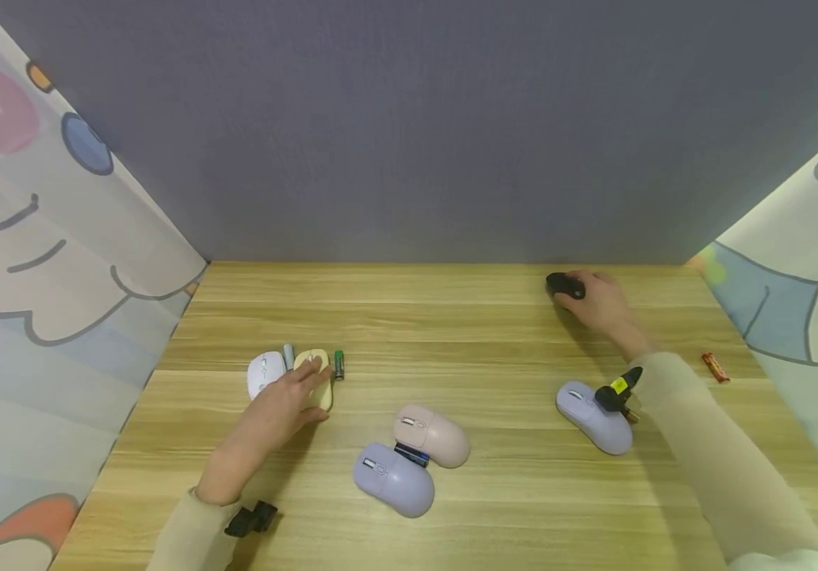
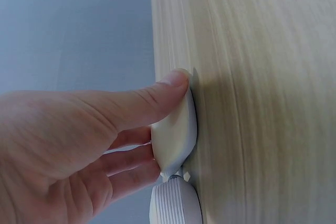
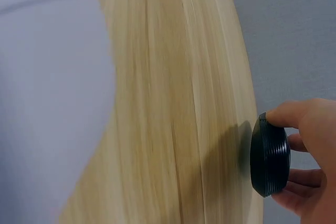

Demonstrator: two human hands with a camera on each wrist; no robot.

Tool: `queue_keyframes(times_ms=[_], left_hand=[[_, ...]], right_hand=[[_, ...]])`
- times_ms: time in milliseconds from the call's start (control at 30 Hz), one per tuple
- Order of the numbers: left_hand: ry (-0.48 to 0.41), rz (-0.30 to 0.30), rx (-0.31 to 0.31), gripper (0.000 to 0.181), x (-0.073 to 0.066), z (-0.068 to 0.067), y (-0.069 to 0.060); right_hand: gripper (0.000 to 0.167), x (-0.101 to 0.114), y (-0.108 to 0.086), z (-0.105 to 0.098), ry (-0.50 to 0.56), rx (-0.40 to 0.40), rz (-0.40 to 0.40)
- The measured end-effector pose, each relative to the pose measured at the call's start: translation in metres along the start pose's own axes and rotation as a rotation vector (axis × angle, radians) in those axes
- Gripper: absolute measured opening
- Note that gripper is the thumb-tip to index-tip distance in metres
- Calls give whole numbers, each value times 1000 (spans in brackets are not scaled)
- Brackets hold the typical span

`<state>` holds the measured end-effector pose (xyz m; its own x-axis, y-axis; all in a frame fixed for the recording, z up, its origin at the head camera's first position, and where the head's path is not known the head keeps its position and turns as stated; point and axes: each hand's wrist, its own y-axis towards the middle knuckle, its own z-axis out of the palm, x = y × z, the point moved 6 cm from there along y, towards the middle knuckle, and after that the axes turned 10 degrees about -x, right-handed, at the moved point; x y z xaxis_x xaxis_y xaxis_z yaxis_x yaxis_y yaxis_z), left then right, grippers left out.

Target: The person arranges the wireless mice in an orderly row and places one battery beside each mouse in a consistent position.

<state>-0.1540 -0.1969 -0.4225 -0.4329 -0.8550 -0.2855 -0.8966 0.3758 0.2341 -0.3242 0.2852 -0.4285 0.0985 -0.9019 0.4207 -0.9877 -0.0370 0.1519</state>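
On the left of the table, my left hand point(image 1: 282, 406) lies over a yellow computer mouse point(image 1: 322, 394). In the left wrist view its thumb and fingers grip opposite sides of that mouse point(image 2: 176, 135). A white mouse point(image 1: 265, 373) stands beside it, with a light grey battery point(image 1: 288, 356) between the two. Just right of the yellow mouse lies a green battery point(image 1: 339, 365). At the far right, near the back edge, my right hand point(image 1: 600, 305) holds a black mouse point(image 1: 560, 285) between thumb and fingers. The right wrist view shows the black mouse's ribbed side point(image 3: 270, 156).
A pink mouse point(image 1: 445, 440) and a purple mouse point(image 1: 398, 485) sit front centre, a dark battery point(image 1: 411, 454) between them. Another purple mouse point(image 1: 598, 424) is under the right wrist camera point(image 1: 616, 390), by a partly hidden battery. A red battery point(image 1: 715, 367) lies far right. A grey panel point(image 1: 409, 143) stands behind.
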Motion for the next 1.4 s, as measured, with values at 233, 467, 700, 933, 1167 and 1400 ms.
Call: queue_keyframes(times_ms=[233, 467, 700, 933, 1167, 1400], left_hand=[[2, -10, 10, 63, 1, 1, -1], [1, -12, 8, 63, 2, 1, -2], [2, -8, -1, 63, 1, 1, -2], [5, -2, 1, 63, 0, 1, -1], [10, 4, -4, 63, 0, 3, -1], [13, 5, -8, 63, -1, 1, 0]], right_hand=[[60, 7, 4, 6, 23, 8, 25], [60, 16, 7, 13, 15, 4, 17], [60, 25, 12, 21, 9, 6, 28], [60, 33, 13, 24, 31, -3, 27], [60, 40, 11, 27, 49, 2, 41], [60, 45, 11, 28, 66, -16, 67]])
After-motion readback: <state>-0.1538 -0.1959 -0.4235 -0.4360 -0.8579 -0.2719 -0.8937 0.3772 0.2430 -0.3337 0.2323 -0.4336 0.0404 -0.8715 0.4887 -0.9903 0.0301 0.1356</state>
